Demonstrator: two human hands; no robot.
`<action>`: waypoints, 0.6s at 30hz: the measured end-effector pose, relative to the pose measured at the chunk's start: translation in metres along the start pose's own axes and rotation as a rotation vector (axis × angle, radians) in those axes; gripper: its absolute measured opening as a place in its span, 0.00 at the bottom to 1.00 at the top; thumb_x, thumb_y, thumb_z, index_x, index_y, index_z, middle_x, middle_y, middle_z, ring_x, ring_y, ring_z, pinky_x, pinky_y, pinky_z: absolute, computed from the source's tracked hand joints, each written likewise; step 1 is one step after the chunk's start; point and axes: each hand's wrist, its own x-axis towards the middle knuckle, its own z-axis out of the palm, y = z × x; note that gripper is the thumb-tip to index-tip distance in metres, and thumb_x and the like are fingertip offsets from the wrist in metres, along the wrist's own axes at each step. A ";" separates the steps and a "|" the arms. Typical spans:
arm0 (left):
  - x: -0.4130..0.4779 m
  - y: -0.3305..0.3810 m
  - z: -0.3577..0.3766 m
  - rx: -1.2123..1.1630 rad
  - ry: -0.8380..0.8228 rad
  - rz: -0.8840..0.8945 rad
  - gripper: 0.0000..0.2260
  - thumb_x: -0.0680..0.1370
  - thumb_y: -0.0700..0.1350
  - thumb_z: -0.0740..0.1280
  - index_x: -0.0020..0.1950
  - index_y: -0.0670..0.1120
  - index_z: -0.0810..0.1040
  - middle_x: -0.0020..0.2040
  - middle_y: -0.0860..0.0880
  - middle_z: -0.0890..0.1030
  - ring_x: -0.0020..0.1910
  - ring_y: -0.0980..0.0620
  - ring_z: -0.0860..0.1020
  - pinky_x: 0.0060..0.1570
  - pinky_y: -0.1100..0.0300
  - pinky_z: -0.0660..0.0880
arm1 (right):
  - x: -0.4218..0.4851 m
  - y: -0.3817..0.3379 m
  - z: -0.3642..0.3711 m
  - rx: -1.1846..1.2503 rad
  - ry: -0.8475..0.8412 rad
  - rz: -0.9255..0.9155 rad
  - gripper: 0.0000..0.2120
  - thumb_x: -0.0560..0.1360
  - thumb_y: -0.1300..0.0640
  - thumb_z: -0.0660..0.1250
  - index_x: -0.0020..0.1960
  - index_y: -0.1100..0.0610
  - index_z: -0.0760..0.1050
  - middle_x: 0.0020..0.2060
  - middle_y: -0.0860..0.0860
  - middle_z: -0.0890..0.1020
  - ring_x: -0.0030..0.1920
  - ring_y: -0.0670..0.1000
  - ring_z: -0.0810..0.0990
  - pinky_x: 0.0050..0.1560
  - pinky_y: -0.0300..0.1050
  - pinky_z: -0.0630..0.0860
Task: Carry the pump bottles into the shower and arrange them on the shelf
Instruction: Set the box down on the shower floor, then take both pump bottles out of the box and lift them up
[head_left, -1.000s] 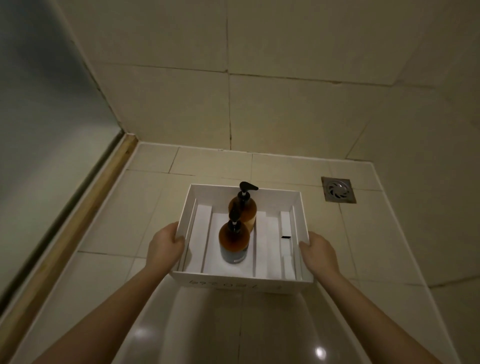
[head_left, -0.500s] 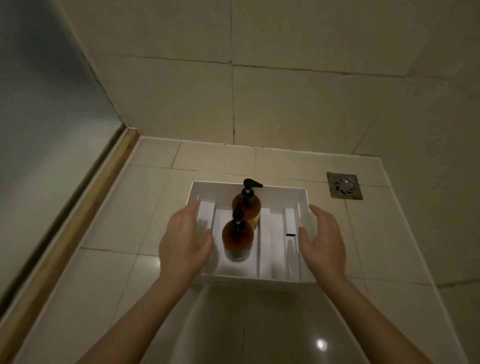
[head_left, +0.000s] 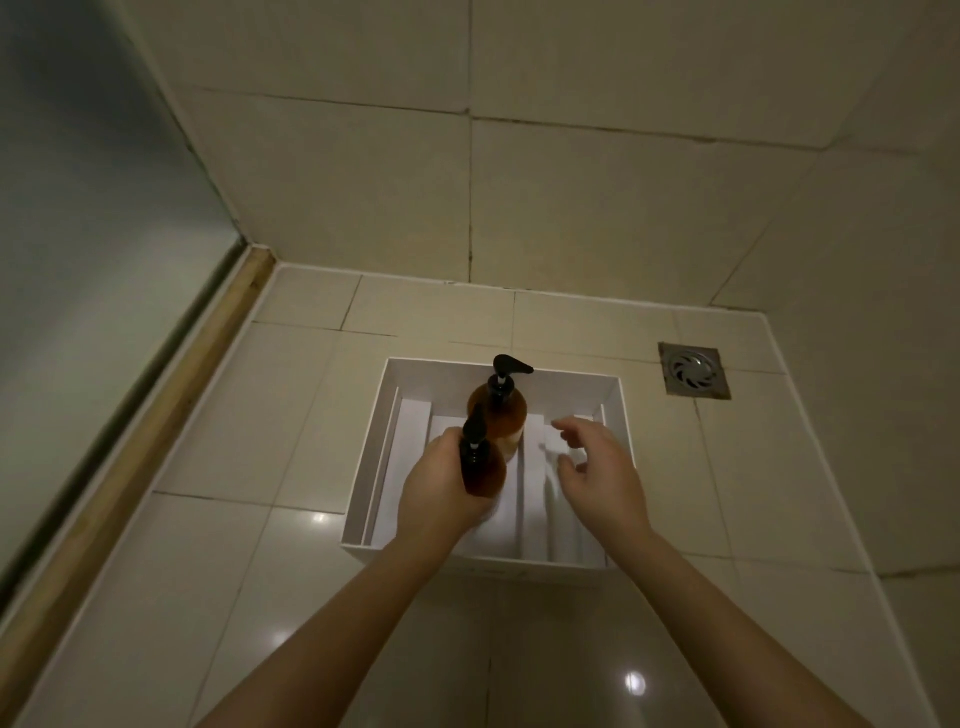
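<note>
Head view is showing us a dim tiled shower corner: a white box (head_left: 374, 457) is sitting on the pale floor tiles (head_left: 218, 415), with a metal floor drain (head_left: 693, 370) well off to its right and a frosted glass panel (head_left: 78, 234) with a wooden sill (head_left: 156, 431) running along the left. Beige wall tiles (head_left: 571, 197) are rising behind the box. Inside it, white dividers (head_left: 532, 488) are standing beside two amber pump bottles. We are wrapping our left hand (head_left: 439, 493) around the near bottle (head_left: 480, 465), fingers curled on its body, and it is partly covering the far bottle (head_left: 501, 410), which is standing upright towards the back wall of the box. Our right hand (head_left: 597, 478) is hovering half open over the dividers, fingers loosely spread and blurred, holding nothing.
</note>
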 end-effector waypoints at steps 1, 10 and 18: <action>-0.001 -0.001 -0.003 0.002 0.004 -0.005 0.15 0.66 0.48 0.74 0.46 0.55 0.70 0.38 0.60 0.74 0.37 0.63 0.72 0.36 0.72 0.65 | 0.002 -0.001 0.002 0.005 -0.018 0.008 0.19 0.74 0.59 0.65 0.63 0.46 0.70 0.59 0.45 0.76 0.56 0.43 0.76 0.52 0.40 0.79; 0.001 -0.013 -0.021 0.006 0.038 -0.055 0.18 0.65 0.43 0.74 0.46 0.54 0.68 0.35 0.60 0.70 0.33 0.67 0.67 0.31 0.72 0.62 | 0.052 -0.034 0.045 0.202 -0.171 0.155 0.38 0.58 0.53 0.78 0.65 0.48 0.66 0.61 0.48 0.74 0.61 0.51 0.74 0.57 0.45 0.73; 0.004 -0.021 -0.022 0.008 0.028 -0.067 0.16 0.63 0.48 0.74 0.43 0.56 0.69 0.35 0.60 0.72 0.35 0.65 0.71 0.31 0.71 0.65 | 0.048 -0.027 0.057 0.225 -0.142 0.131 0.37 0.58 0.52 0.79 0.61 0.41 0.63 0.53 0.41 0.75 0.53 0.44 0.73 0.47 0.34 0.69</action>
